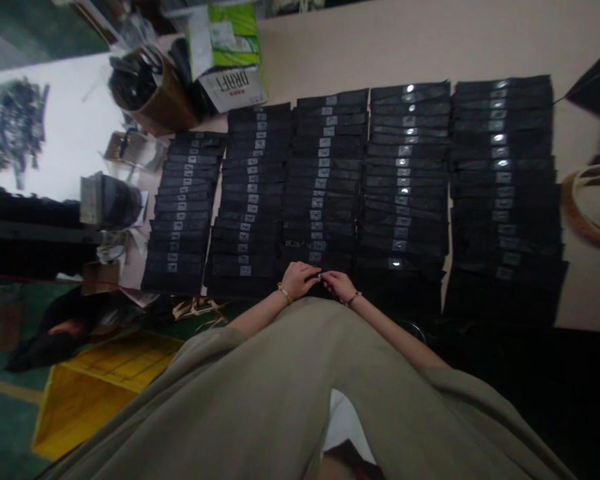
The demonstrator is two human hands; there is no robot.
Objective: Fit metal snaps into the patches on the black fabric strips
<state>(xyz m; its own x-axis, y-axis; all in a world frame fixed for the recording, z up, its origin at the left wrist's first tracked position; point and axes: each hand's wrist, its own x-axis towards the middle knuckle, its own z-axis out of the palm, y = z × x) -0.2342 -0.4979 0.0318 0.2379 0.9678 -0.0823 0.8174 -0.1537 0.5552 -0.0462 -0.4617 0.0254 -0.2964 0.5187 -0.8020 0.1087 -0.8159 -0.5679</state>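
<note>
Both hands meet at the front edge of the table, over the middle column of black pieces [320, 203]. My left hand [298, 279] has its fingers closed round something too small to make out. My right hand [339, 285] pinches at the same spot, its fingertips touching or almost touching those of the left. A tiny pale thing [319, 276] shows between the fingertips. The black pieces lie overlapped in several columns, each with a small shiny label down its middle. Other columns lie to the left [180, 217] and to the right [405, 180] of the hands.
A green and white box [230, 60] stands at the back left beside a brown container [165, 100] of dark items. A dark tub [115, 202] sits at the table's left. On the floor is a yellow crate [90, 393]. A round, brown-rimmed object [587, 220] is at the right.
</note>
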